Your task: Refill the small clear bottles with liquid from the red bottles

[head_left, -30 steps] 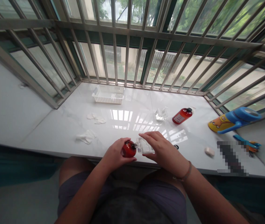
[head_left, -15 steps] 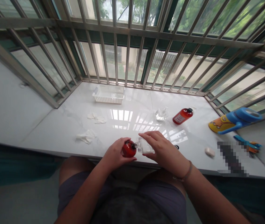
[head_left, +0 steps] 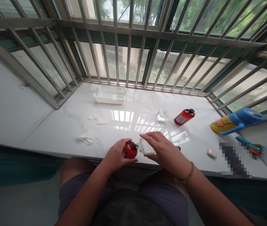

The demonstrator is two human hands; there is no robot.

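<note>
Fingers of my left hand wrap round a red bottle, which is tilted with its neck toward the right. My right hand grips a clear glass bottle between thumb and fingers. The mouths of the two bottles meet or nearly meet; whether liquid passes between them I cannot tell. Both are near the front edge of the white counter. A small black cap shows partly behind my right hand.
Crumpled white tissues lie at left, a white basket behind. A clear square container, another red bottle, a blue and yellow flask, a pale small block and keys are at right. Metal bars fence the back.
</note>
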